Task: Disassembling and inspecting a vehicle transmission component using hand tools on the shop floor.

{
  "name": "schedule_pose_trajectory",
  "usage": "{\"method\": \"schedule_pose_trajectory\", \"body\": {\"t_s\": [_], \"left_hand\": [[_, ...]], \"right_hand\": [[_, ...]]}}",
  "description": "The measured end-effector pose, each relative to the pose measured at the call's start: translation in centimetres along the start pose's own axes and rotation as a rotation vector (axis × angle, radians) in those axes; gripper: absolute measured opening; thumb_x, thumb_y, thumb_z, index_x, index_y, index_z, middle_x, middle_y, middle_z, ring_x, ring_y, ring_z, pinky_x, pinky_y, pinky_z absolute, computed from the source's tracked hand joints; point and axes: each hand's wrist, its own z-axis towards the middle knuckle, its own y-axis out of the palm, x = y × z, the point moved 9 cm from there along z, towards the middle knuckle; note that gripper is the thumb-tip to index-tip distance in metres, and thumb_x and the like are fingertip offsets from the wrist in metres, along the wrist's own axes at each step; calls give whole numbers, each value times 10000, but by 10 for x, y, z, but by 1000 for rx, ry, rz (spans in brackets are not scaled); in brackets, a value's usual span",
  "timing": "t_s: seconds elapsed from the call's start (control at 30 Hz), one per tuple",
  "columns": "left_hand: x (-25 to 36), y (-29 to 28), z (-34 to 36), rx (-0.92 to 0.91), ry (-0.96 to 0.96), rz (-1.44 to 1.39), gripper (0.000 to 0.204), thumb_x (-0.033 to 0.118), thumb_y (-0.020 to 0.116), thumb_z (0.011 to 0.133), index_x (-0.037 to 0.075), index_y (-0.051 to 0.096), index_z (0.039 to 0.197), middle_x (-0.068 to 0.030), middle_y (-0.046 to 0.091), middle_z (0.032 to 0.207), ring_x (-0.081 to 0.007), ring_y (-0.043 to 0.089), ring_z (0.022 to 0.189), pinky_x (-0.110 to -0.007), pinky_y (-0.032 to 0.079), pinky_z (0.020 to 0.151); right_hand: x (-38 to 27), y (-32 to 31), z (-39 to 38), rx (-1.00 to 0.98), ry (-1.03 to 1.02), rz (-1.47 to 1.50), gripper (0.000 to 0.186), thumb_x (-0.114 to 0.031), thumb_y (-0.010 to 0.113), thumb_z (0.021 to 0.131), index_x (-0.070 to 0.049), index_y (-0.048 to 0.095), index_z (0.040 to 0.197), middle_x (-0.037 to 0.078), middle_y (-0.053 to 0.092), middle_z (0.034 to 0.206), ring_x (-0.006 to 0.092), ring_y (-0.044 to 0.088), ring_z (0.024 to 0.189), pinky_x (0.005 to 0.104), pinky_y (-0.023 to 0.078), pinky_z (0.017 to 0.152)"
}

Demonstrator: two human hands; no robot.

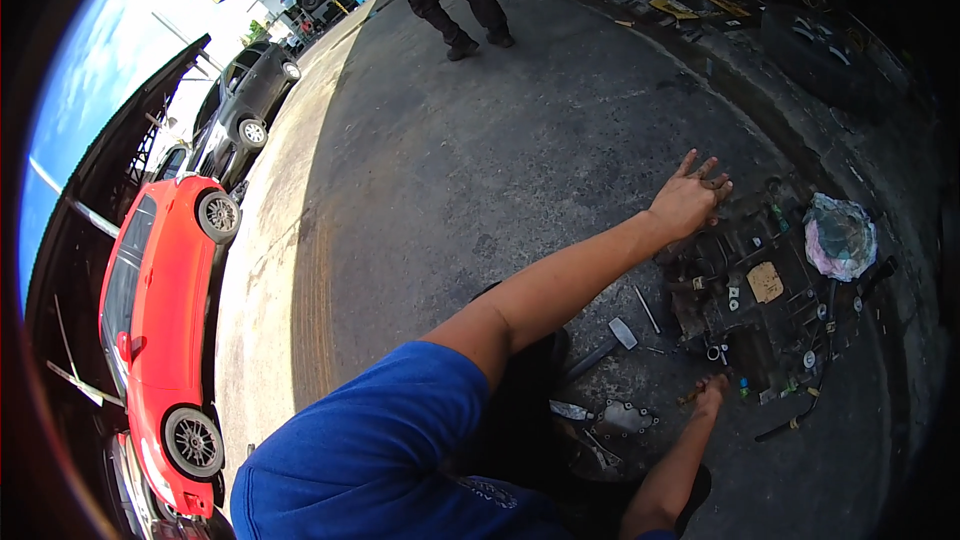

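Beside the dark metal casing [738, 262], a crumpled bag [840, 237], contents unclear

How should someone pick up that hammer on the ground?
Probably by its dark handle, hand coming from the crouching person's side. It's long and slim to wrap fingers around, and slants back toward them, while the blocky metal head points away.

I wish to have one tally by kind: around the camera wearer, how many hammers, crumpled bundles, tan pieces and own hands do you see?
Hammer: 1
Crumpled bundle: 1
Tan piece: 1
Wearer's hands, left hand and right hand: 2
Total: 5
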Motion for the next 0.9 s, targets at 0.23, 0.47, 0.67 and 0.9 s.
{"method": "schedule_pose_trajectory", "body": {"t_s": [0.23, 0.47, 0.67, 0.9], "left_hand": [[1, -4, 1, 5, 26, -36, 647, 331, 677, 757, 109, 473, 1329, -39, 470, 1376, -267, 295, 1364, -498, 158, 1138], [-19, 0, -32, -77, -43, 71, 624, 328, 667, 771, 103, 482, 1323, -38, 478, 1371, -270, 309, 1357, -493, 175, 1134], [20, 3, 13, 57, 31, -89, 580, 319, 674, 761, 109, 534, 1283, -62, 534, 1313, -296, 369, 1321, -497, 214, 1106], [-26, -1, -14, -38, 44, 157, 591, 385, 672, 755, 113, 557, 1267, -53, 549, 1295, -278, 387, 1311, -487, 220, 1107]], "right_hand": [[-28, 34, -21, -86, -613, -172, 442, -419, 414, 969, -45, 441, 1203, 38, 413, 673, 121, 421, 542, 286, 383, 475], [7, 79, -102, -123, -193, -39, 647, -561, 464, 909, -183, 312, 1411, 13, 419, 611, 118, 395, 459, 283, 362, 429], [-21, 2, -23, -6, -614, -46, 324, -339, 498, 904, -200, 456, 1194, -25, 366, 575, 99, 369, 430, 259, 320, 380], [-20, 98, -92, 13, -160, -168, 221, -57, 448, 836, -4, 475, 623, 93, 476, 560, 184, 444, 435, 337, 325, 384]]}}
